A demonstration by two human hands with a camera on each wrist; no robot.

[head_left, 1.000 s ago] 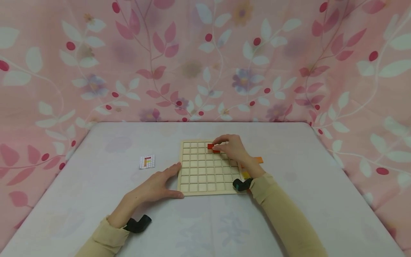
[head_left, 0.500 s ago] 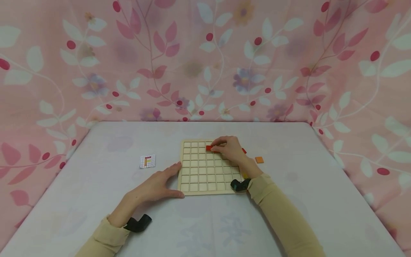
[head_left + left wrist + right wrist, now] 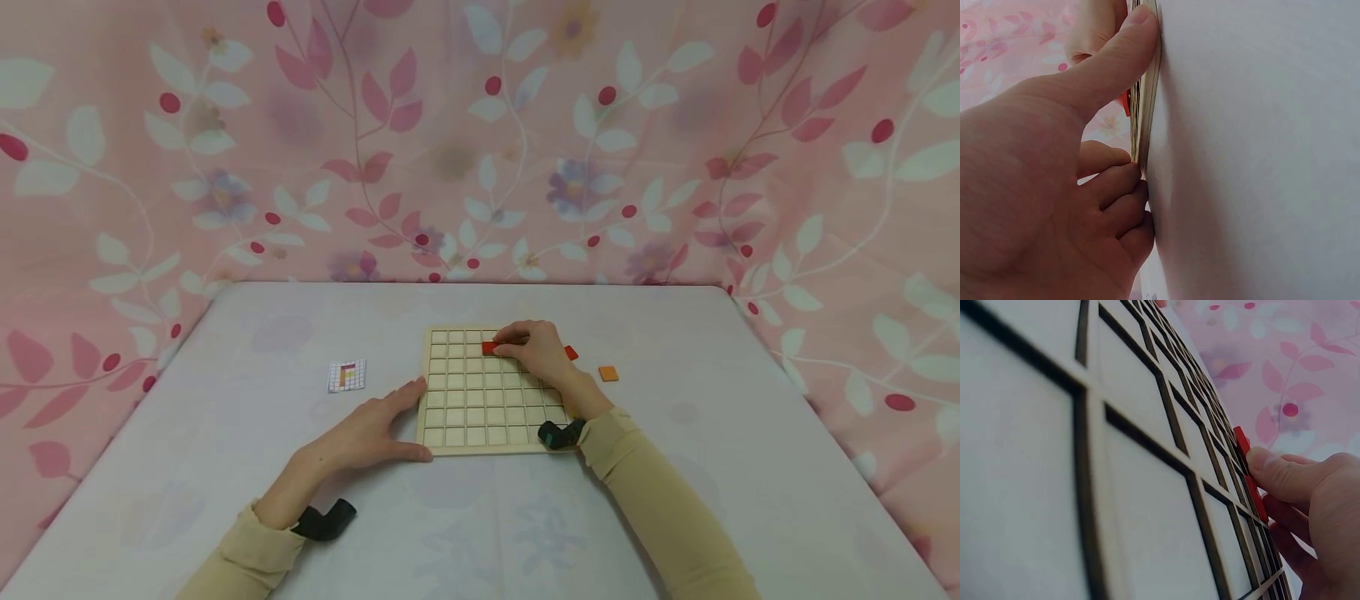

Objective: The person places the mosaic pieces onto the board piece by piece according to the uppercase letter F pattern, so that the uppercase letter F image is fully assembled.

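The wooden grid board (image 3: 456, 398) lies flat on the table. My left hand (image 3: 367, 437) rests against its left side, thumb at the near corner and fingers spread along the edge. Over the board's far part, my right hand (image 3: 543, 354) holds a red piece (image 3: 490, 347) between thumb and fingers. In the right wrist view the thumb presses at red pieces (image 3: 1256, 499) standing slightly above the grid, one part (image 3: 1242, 447) beyond the thumb. The right hand (image 3: 1310, 500) hides some of the red and the cells beneath.
A small card (image 3: 347, 376) with a coloured grid pattern lies left of the board. Right of the board are an orange square (image 3: 608, 373) and another red piece (image 3: 571, 352). A bit of yellow shows beside the right wrist. A patterned pink cloth (image 3: 450, 125) stands behind the table.
The right hand has moved slightly left and nearer, and the red under its fingers, stepped at first, now lies lower and straighter. The left hand has stayed against the board.
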